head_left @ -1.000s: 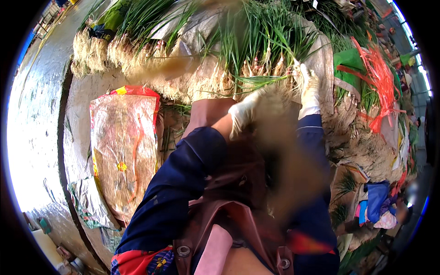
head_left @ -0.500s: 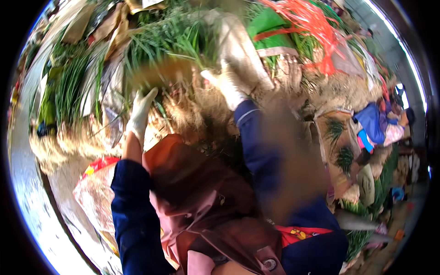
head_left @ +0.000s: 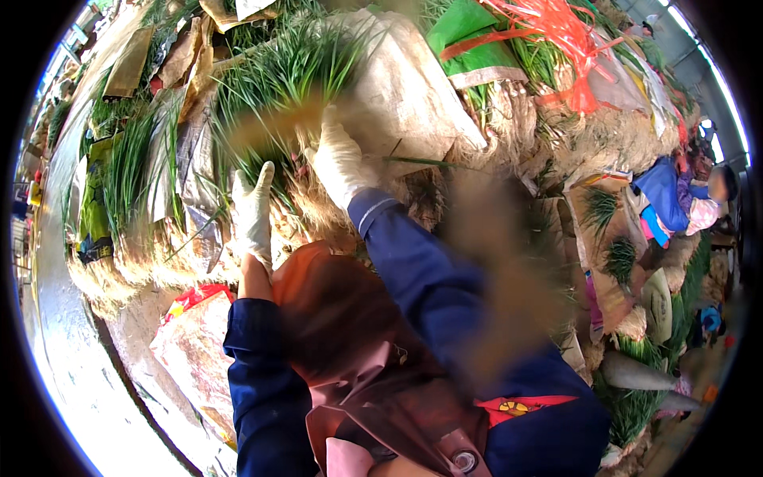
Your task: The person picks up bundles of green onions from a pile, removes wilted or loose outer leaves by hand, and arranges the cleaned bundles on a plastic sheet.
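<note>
My left hand [head_left: 253, 208], in a pale glove, has its fingers apart among green onion plants [head_left: 278, 79] lying in rows, with long leaves and pale, hairy roots. My right hand [head_left: 337, 159], also gloved, is a little higher and to the right, fingers apart, touching the plants near their small reddish bulbs [head_left: 300, 175]. Whether it grips a stalk at its fingertips is hard to tell, but no held item shows. A brown apron covers my lap. Brownish blurs on the picture hide part of my right sleeve and the leaves above my hands.
A pale sheet [head_left: 405, 87] lies right of the onions. A green bag [head_left: 469, 44] and red plastic strands [head_left: 572, 52] are at upper right, more bundles below. A person in blue and purple [head_left: 675, 199] is at the right. A red-edged sack [head_left: 191, 358] lies lower left.
The view has swung since a second ago. My hands separated and their fingers spread; over the last half second my right hand moved left, closer to my left hand, among the onions.
</note>
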Demonstrator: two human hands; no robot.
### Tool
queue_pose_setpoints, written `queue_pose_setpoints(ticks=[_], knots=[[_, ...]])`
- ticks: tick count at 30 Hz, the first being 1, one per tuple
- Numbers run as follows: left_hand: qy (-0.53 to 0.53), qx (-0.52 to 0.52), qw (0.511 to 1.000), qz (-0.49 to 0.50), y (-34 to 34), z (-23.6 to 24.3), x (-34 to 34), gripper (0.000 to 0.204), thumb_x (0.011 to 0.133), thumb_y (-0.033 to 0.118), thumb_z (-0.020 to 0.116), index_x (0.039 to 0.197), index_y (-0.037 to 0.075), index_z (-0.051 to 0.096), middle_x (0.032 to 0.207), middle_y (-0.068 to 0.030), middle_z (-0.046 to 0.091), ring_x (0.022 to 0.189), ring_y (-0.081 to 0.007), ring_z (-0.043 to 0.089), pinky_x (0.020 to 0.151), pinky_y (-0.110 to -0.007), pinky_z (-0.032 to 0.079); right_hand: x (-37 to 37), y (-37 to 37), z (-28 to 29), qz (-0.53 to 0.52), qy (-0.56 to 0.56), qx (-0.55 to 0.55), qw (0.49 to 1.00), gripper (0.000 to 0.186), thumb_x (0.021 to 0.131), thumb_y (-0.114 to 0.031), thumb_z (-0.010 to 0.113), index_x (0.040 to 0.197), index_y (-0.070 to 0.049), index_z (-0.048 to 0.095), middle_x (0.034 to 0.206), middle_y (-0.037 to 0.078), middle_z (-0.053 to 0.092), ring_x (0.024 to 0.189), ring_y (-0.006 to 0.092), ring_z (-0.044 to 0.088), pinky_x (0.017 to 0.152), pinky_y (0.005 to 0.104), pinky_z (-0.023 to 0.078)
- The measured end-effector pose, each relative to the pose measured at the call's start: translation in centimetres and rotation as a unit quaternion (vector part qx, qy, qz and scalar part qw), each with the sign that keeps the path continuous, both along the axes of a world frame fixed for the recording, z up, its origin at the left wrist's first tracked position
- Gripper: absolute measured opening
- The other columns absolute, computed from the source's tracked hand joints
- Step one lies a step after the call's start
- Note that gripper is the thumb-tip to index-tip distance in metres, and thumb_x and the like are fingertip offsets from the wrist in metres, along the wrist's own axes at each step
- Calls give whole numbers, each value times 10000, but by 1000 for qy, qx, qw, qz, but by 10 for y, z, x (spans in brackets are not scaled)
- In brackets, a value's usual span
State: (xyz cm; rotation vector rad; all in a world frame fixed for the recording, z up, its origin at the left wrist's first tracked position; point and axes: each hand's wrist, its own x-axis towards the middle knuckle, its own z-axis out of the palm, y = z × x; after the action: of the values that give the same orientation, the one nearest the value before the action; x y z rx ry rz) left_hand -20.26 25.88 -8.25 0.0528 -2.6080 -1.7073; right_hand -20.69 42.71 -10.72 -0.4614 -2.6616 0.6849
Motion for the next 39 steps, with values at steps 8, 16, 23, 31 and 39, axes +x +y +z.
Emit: queue_pose_setpoints(ticks=[8, 16, 23, 31, 39], knots=[[-202, 351, 911, -81, 2, -8, -9, 949, 763, 616, 612, 1454, 119, 193, 1483, -89, 206, 1254, -333, 315, 1003, -536, 263, -15, -27, -5, 125, -28, -218, 967, 988, 765, -286, 672, 1446, -54, -4, 1325, 243, 426, 1095, 369, 538, 896, 371, 459], [-237, 604, 730, -217, 31, -5, -44, 762, 870, 600, 450, 1353, 19, 353, 1285, -194, 467, 1165, -316, 461, 1014, -416, 366, -3, -43, 109, 219, -156, 71, 961, 742, 785, -98, 595, 1425, -70, 221, 1317, 226, 444, 1076, 335, 556, 892, 393, 473], [-252, 477, 842, -16, -73, -55, -41, 645, 878, 490, 509, 1287, 0, 418, 1301, -165, 450, 1129, -300, 472, 916, -476, 425, 60, 48, 61, 246, -26, -392, 886, 510, 866, -195, 603, 1337, -122, 422, 1425, 97, 370, 1283, 251, 396, 1069, 370, 336], [-179, 499, 847, -31, -90, -30, -7, 413, 922, 396, 483, 1138, 50, 550, 1026, -68, 602, 912, -219, 560, 792, -389, 468, 75, 104, 17, 212, 47, -351, 911, 307, 889, -104, 591, 1179, -11, 552, 1218, 106, 576, 1101, 177, 545, 967, 289, 422], [-25, 423, 906, 25, -74, -20, 16, 491, 881, 352, 611, 1246, 41, 506, 1131, -11, 591, 1022, -116, 534, 896, -263, 403, 82, 121, 14, 211, 48, -391, 895, 343, 903, -133, 578, 1218, -6, 529, 1261, 112, 541, 1157, 195, 505, 1008, 300, 384]])
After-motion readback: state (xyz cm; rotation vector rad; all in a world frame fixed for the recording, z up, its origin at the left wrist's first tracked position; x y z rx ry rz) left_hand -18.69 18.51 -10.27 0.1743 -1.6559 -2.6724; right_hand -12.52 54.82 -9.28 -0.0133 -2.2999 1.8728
